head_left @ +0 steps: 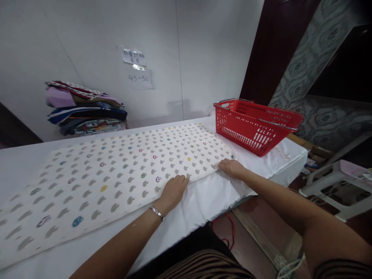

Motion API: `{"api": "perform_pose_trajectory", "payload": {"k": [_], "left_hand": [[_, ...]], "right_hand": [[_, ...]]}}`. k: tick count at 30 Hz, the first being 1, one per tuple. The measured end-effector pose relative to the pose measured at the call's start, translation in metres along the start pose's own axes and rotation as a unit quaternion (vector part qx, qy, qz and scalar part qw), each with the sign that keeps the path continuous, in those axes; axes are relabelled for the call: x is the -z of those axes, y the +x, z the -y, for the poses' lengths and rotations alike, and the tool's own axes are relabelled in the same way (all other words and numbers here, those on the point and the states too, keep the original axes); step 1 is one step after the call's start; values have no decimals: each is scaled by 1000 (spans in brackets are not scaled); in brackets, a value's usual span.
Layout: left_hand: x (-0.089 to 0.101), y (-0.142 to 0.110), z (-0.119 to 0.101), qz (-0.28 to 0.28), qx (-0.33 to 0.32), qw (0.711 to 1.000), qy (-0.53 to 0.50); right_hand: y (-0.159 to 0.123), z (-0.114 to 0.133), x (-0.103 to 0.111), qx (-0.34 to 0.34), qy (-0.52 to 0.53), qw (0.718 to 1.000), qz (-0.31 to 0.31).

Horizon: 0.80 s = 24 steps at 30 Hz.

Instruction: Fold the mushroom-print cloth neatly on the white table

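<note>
A cream cloth (pixel 116 170) printed with small grey and coloured shapes lies flat along the white table (pixel 203 201). My left hand (pixel 173 190) rests on its near edge, fingers curled over the hem; a metal bracelet sits on that wrist. My right hand (pixel 231 167) is at the cloth's near right corner, fingers bent and pinching the edge. Both forearms reach in from the lower right.
A red plastic basket (pixel 255 124) with metal handles stands at the table's right end. A stack of folded fabrics (pixel 84 108) leans on the white wall at the back left, under paper labels (pixel 136 68). A white stool (pixel 340 186) stands on the floor to the right.
</note>
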<state>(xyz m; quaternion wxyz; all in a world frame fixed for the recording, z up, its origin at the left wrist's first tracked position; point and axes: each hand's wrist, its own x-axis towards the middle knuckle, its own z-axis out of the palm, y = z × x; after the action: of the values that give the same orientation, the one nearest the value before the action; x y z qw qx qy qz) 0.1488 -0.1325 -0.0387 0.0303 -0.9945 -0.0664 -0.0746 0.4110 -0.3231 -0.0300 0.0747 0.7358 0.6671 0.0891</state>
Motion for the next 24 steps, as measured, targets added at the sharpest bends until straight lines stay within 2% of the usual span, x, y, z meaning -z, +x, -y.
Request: {"api": "perform_pose_trajectory", "payload": {"k": [8,12,14,16,18,21,24], "left_hand": [[-6,16,-7,7,-17,1000,-14],[-6,16,-4,25,-11,999,-41],[-8,16,-3,32,-10,998,-50],[-11,16,-2,37,-10,998,-56],[-14,17,-2,43,-9,997,-60],[-14,18,-3,56,-4,996,-63],[-11,19,-3,64,2,995,-70]], "right_hand": [[-15,-17,-7,-61,-10,998,-14],[-28,-30,-19,-121,62,990,-44],[-34,-37,-26,-190,169,962,-99],[-36,-45,-31,-274,267,910,-161],[-34,-54,-33,-359,316,856,-197],[-24,-66,-32,-452,347,802,-177],[-10,-71,-30,-494,392,766,-127]]}}
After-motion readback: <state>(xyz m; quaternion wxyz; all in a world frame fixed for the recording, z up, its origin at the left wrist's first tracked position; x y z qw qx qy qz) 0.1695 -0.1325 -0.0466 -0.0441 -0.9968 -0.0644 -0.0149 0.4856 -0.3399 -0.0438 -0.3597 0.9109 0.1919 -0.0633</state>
